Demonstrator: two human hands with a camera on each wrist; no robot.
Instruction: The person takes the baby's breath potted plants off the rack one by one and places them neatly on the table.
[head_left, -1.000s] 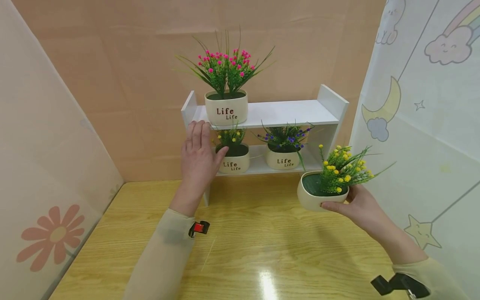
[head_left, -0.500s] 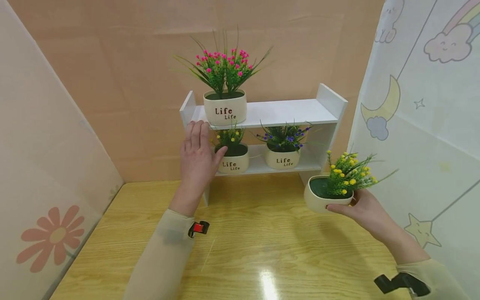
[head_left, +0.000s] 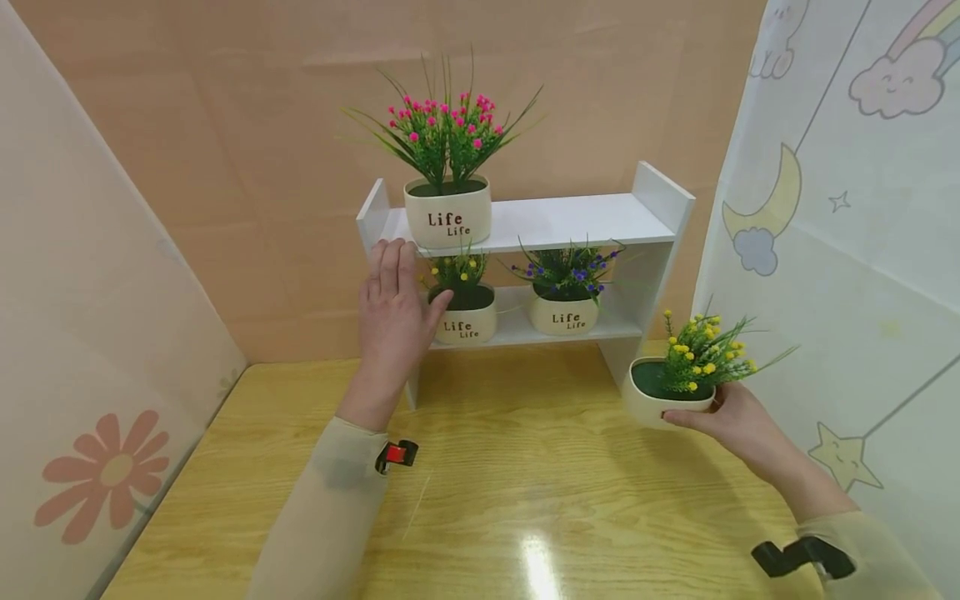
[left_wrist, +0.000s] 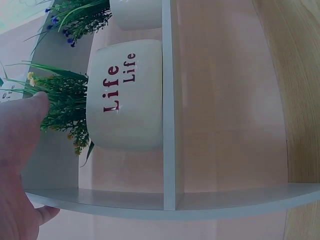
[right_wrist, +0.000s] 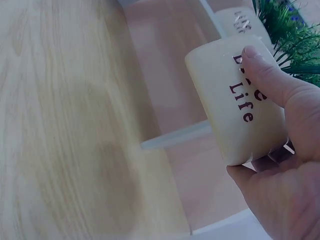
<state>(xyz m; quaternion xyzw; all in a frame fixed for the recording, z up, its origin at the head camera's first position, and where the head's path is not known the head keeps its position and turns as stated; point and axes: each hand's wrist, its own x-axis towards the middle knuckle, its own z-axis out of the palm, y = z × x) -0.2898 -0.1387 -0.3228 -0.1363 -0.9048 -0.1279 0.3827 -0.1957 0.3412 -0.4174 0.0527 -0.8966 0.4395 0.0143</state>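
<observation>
A cream flower pot (head_left: 663,408) with yellow artificial flowers is held up by my right hand (head_left: 731,421), beside the shelf's lower right side. Its thumb (right_wrist: 262,75) presses over the "Life" lettering, the fingers wrap the far side. At the white two-tier shelf's (head_left: 577,218) upper left corner, my left hand (head_left: 393,317) rests with straight fingers on the frame, thumb apart. Above it stands a pot of pink flowers (head_left: 448,212) on the top tier. On the lower tier are a yellow-flowered pot (head_left: 465,317), partly behind my left thumb, and a purple-blue-flowered pot (head_left: 565,312).
The shelf stands on a wooden table (head_left: 480,483) against a tan backdrop (head_left: 225,167). A printed panel (head_left: 862,292) closes the right side close to my right hand, and another panel (head_left: 112,333) stands at the left.
My right hand has carried the yellow-flowered pot to the right and slightly down, away from the shelf's lower tier. My left hand stays at the shelf's left corner.
</observation>
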